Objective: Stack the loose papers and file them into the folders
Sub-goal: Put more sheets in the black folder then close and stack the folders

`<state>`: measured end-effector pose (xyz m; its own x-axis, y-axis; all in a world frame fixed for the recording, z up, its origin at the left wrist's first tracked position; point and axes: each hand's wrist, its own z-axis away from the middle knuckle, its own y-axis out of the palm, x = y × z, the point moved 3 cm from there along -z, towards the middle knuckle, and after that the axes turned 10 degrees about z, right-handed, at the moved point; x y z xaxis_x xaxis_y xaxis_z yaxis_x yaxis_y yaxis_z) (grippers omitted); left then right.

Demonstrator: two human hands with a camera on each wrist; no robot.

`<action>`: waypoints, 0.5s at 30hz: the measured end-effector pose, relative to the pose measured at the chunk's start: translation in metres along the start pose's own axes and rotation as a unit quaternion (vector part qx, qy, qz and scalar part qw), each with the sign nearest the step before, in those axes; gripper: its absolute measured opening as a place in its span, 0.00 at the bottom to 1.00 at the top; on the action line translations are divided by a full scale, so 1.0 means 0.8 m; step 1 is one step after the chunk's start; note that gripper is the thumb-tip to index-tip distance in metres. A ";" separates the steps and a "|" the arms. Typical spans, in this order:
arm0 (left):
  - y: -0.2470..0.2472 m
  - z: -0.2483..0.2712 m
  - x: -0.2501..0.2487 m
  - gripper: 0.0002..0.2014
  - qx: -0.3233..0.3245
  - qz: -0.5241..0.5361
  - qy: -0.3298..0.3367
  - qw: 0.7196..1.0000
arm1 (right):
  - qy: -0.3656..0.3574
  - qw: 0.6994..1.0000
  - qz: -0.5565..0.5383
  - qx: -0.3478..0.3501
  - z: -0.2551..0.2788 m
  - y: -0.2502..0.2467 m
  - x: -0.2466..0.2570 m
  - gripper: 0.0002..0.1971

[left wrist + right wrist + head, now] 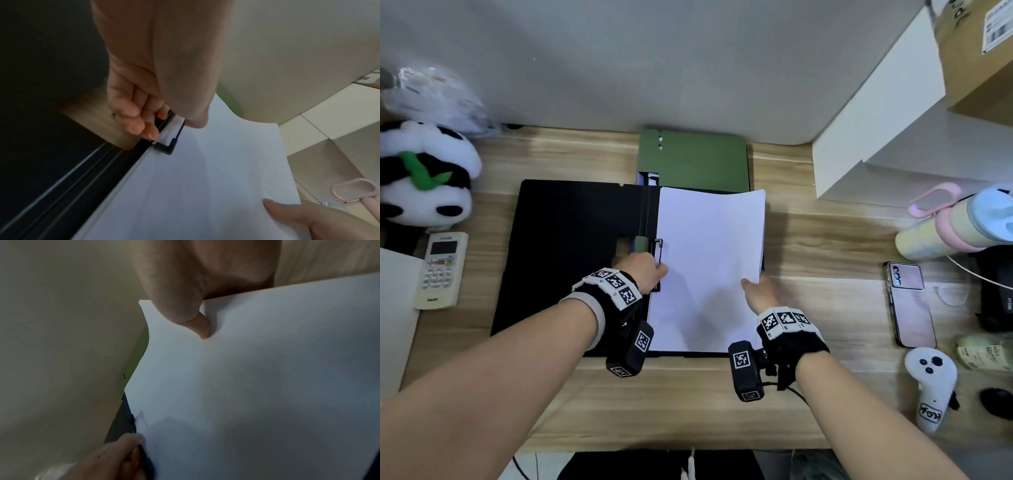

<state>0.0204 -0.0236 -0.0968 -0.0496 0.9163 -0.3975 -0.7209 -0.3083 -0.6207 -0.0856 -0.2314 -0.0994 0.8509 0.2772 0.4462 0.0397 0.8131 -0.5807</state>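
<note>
Right hand (760, 291) pinches the paper stack's (709, 267) right edge while left hand (642, 267) grips the clip (658, 251) on its left.

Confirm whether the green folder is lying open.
No: the green folder lies closed behind the open black folder.

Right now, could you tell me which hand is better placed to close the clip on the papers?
Left. The left hand already holds the black clip at the folder's spine, while the right hand pinches the paper stack by its outer edge.
</note>
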 end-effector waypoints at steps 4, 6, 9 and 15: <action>0.001 -0.001 0.000 0.22 -0.009 -0.006 0.002 1.000 | -0.017 1.000 0.003 -0.002 0.001 0.008 0.002 0.22; 0.000 0.000 -0.001 0.22 -0.012 -0.008 0.002 1.000 | -0.019 1.000 0.000 0.000 0.001 0.010 0.002 0.22; 0.002 0.001 -0.001 0.22 -0.016 -0.020 0.002 1.000 | -0.026 1.000 -0.003 -0.002 -0.001 0.011 0.001 0.22; 0.003 0.000 -0.002 0.22 -0.020 -0.037 -0.012 0.999 | -0.027 1.000 -0.012 -0.004 -0.006 0.016 -0.002 0.22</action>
<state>0.0188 -0.0261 -0.0978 -0.0148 0.9427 -0.3334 -0.6953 -0.2494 -0.6741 -0.0840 -0.2243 -0.1107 0.8204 0.2854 0.4954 0.0633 0.8158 -0.5748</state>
